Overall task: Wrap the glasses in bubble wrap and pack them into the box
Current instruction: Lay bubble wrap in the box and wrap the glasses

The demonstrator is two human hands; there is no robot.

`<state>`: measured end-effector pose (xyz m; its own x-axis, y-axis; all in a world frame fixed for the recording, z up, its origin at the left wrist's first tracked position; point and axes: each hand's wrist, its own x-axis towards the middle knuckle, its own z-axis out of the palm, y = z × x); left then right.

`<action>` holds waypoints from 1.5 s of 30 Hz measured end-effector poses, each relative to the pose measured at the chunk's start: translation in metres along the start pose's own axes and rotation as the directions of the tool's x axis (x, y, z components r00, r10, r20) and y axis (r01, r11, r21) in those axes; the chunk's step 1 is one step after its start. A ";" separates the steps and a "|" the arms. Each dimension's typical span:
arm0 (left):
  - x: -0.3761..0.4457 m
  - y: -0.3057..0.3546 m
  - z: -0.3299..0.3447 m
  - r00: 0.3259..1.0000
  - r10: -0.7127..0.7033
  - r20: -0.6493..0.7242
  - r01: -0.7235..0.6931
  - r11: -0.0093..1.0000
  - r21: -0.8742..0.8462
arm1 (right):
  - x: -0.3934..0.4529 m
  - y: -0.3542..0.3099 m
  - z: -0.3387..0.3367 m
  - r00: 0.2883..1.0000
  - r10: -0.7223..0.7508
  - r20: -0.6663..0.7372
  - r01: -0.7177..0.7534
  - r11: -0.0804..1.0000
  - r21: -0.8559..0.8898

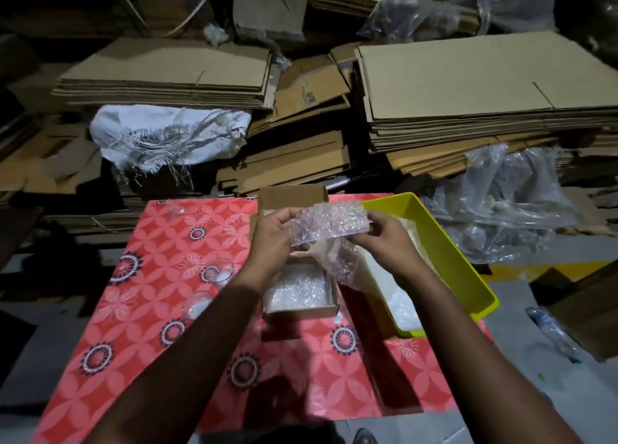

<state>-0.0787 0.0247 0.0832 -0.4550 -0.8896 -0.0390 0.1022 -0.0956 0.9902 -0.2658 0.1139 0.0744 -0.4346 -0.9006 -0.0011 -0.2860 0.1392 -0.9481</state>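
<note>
Both hands hold one sheet of bubble wrap point(329, 221) above the small open cardboard box point(301, 309). My left hand point(272, 239) grips its left edge and my right hand point(384, 234) pinches its right edge; a loose end hangs down between them. I cannot tell whether a glass is inside the sheet. Bubble-wrapped material lies in the box bottom. Two clear glasses lie on their sides on the red patterned cloth to the left, one point(217, 271) farther and one point(197, 303) nearer. Another clear glass point(175, 211) sits near the cloth's far left corner.
A yellow-green plastic bin point(458, 256) with white wrap in it stands right of the box. Stacks of flattened cardboard point(468, 85) fill the background, with a torn white sack point(167, 132) and clear plastic bags point(511, 202). A plastic bottle point(551, 333) lies on the floor at right.
</note>
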 end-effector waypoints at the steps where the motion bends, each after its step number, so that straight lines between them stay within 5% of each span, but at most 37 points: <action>1: 0.001 0.005 -0.006 1.000 0.010 -0.011 -0.010 1.000 -0.005 | 0.001 -0.002 0.004 0.998 -0.032 0.054 0.032 0.999 -0.002; 5: 0.005 0.028 -0.031 0.998 0.011 -0.069 -0.011 1.000 0.002 | 0.004 -0.022 0.019 0.981 -0.148 0.126 0.151 0.988 -0.012; 11: 0.002 0.036 -0.060 0.992 -0.088 0.089 0.100 0.985 -0.143 | 0.008 -0.058 0.038 0.984 -0.011 0.176 -0.053 0.933 0.355; 19: -0.007 0.037 -0.056 0.998 0.030 -0.063 -0.033 0.998 -0.049 | 0.003 -0.060 0.048 0.912 -0.113 0.396 0.054 0.986 0.157; 24: -0.005 0.047 -0.064 0.999 0.039 -0.001 -0.038 0.988 -0.150 | 0.009 -0.064 0.051 0.957 -0.173 0.234 0.098 0.949 0.299; 27: -0.008 0.048 -0.067 0.999 0.045 -0.002 -0.045 0.996 -0.083 | 0.009 -0.068 0.043 0.929 -0.193 0.317 0.083 0.940 0.330; 31: -0.012 0.048 -0.066 0.958 0.281 -0.049 -0.277 0.958 0.074 | 0.004 -0.073 0.037 0.866 -0.401 0.300 0.312 0.901 0.302; 38: -0.015 0.053 -0.071 0.831 0.546 0.111 -0.555 0.794 0.249 | 0.015 -0.066 0.036 0.834 -0.534 0.138 0.504 0.839 0.204; 42: -0.016 0.055 -0.068 0.830 0.555 0.060 -0.534 0.758 0.375 | 0.011 -0.073 0.034 0.842 -0.514 0.164 0.481 0.853 0.204; 45: -0.018 0.058 -0.059 0.951 0.309 0.005 -0.308 0.947 0.092 | 0.012 -0.077 0.035 0.894 -0.419 0.158 0.358 0.880 0.312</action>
<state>-0.0123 0.0087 0.1337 -0.4055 -0.8735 0.2695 0.1555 0.2246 0.9620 -0.2188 0.0779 0.1364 -0.1341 -0.9285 0.3463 -0.1406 -0.3281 -0.9341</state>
